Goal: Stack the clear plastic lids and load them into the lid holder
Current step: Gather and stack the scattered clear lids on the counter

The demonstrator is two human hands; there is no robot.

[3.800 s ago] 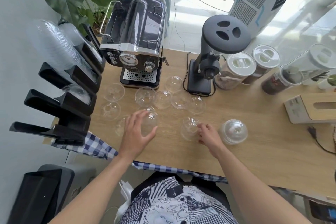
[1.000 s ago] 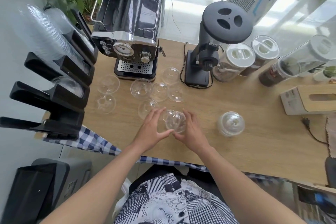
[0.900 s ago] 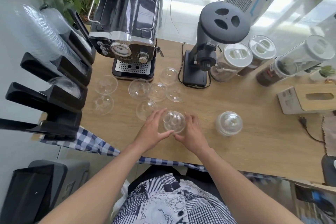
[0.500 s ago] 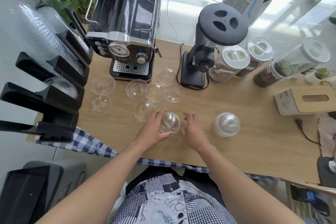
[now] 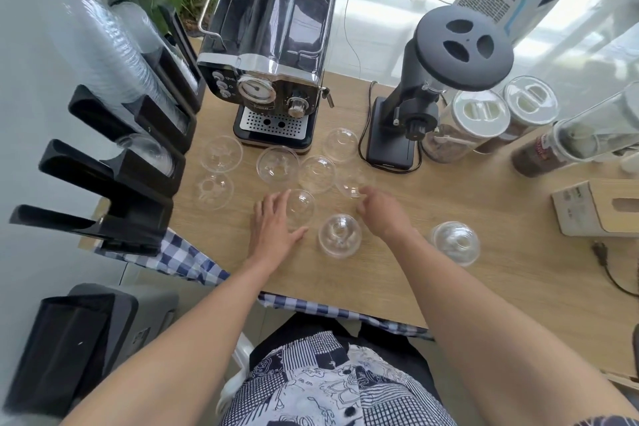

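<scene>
Several clear dome lids lie scattered on the wooden table (image 5: 397, 273) in front of the espresso machine. A small stack of lids (image 5: 340, 235) stands free between my hands. My left hand (image 5: 275, 223) lies with straight fingers against a single lid (image 5: 301, 206). My right hand (image 5: 382, 213) reaches with its fingertips at another lid (image 5: 351, 183); whether it grips it is unclear. A second stack of lids (image 5: 455, 243) stands to the right. The black lid holder (image 5: 114, 169) stands at the left edge, with lids in its upper slots.
An espresso machine (image 5: 269, 55) and a black grinder (image 5: 432, 79) stand at the back. Jars (image 5: 477, 121) line the back right, and a wooden tissue box (image 5: 598, 206) sits at the right. A checked cloth (image 5: 179, 259) hangs over the table's near left edge.
Both hands have let go of the small stack between them. My left hand moved up-left to a single lid; my right hand reached forward to another lid.
</scene>
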